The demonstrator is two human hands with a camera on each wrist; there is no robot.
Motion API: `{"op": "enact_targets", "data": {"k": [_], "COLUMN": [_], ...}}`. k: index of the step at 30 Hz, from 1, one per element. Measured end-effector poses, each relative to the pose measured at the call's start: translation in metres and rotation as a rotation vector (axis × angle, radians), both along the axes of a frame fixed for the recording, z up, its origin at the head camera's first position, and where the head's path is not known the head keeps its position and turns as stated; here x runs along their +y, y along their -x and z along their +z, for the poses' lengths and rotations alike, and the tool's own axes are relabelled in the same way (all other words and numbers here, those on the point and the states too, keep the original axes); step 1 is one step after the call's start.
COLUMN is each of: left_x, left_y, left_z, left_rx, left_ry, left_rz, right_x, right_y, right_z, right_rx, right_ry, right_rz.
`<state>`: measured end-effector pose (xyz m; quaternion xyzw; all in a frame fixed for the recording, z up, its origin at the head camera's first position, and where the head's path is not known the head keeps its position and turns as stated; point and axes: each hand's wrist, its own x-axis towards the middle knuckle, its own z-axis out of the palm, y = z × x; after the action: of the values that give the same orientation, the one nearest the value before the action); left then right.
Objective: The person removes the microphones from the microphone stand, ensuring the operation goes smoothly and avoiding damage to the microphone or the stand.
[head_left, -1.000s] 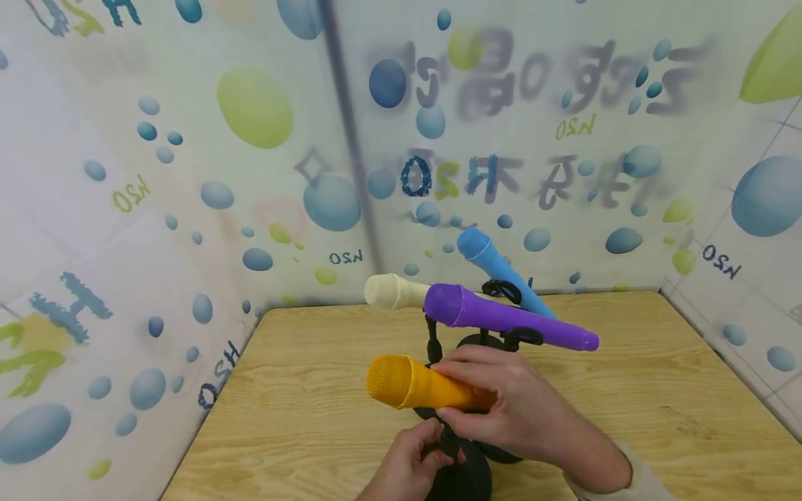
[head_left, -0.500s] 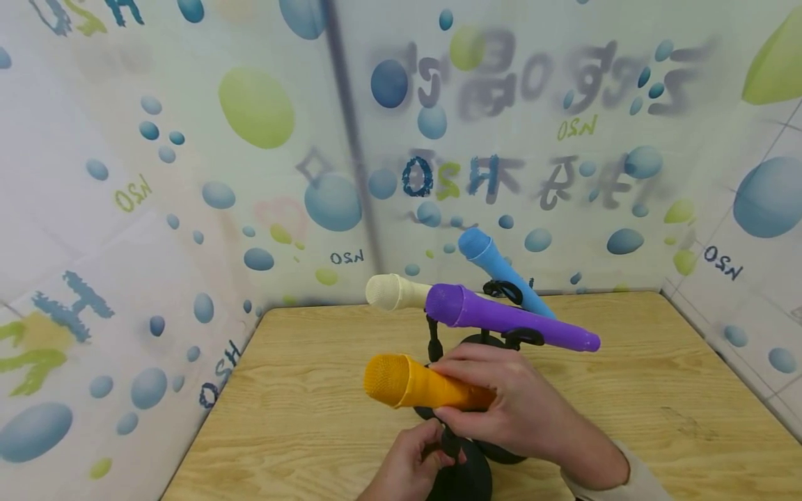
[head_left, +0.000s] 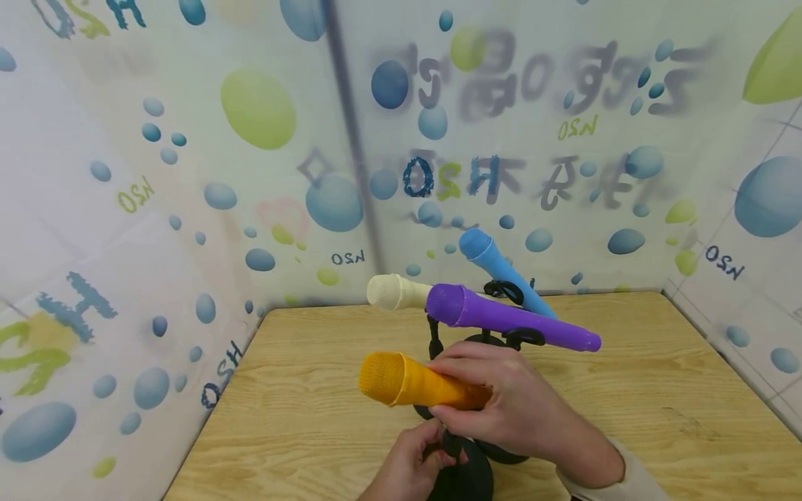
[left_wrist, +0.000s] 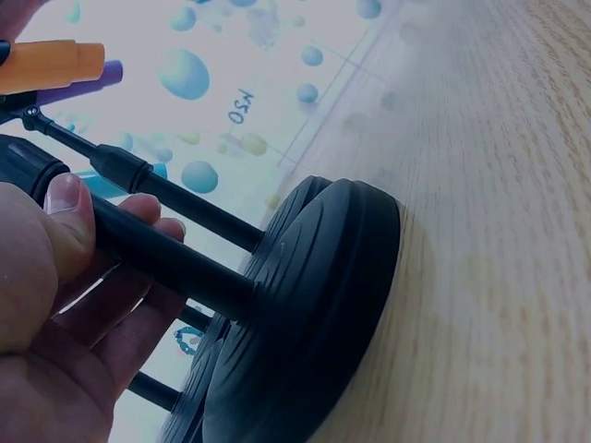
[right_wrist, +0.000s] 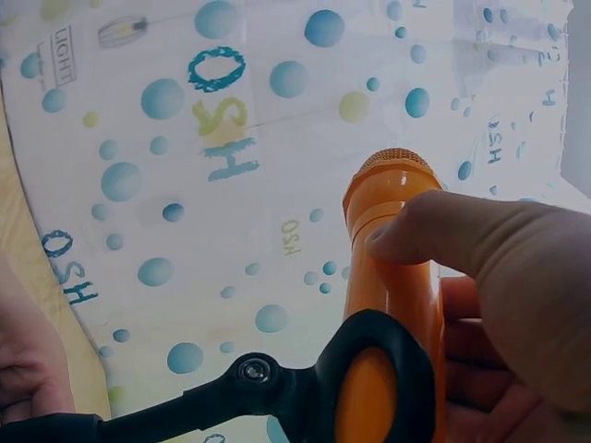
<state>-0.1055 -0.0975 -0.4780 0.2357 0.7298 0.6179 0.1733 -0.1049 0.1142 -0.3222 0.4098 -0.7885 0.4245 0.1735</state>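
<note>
In the head view an orange microphone lies near the front, its mesh head to the left. My right hand grips its body, the thumb below and the fingers above. The right wrist view shows a black ring clip around that microphone, joined to a thin black arm. Below, my left hand holds the black pole of a microphone stand between thumb and fingers. That stand's round base is on the table. The microphone's rear end is mostly hidden by my right hand in the head view.
Behind my right hand a purple microphone, a cream microphone and a light blue microphone sit on black stands. Their bases crowd together on the wooden table. A patterned wall encloses the back and sides.
The orange microphone and my right hand have shifted slightly left and a little toward me. My left hand stays on the pole. The other microphones have not moved on the table.
</note>
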Motion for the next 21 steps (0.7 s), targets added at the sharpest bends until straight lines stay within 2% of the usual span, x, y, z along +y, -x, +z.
{"op": "enact_targets", "data": {"k": [11,21], "left_x": [-0.0008,-0.0002], "left_y": [-0.0001,0.0007], "left_z": [-0.0005,-0.0019], "left_rx": [0.017,-0.011], "left_ry": [-0.033,-0.024], "left_rz": [-0.029,-0.01], "right_x": [-0.0052,-0.0101], "right_y": [0.001,0.002], "right_z": [0.0025,0.0043], "right_rx": [0.008,0.007], "right_ry": [0.027,0.032], "right_rz": [0.015,0.004]}}
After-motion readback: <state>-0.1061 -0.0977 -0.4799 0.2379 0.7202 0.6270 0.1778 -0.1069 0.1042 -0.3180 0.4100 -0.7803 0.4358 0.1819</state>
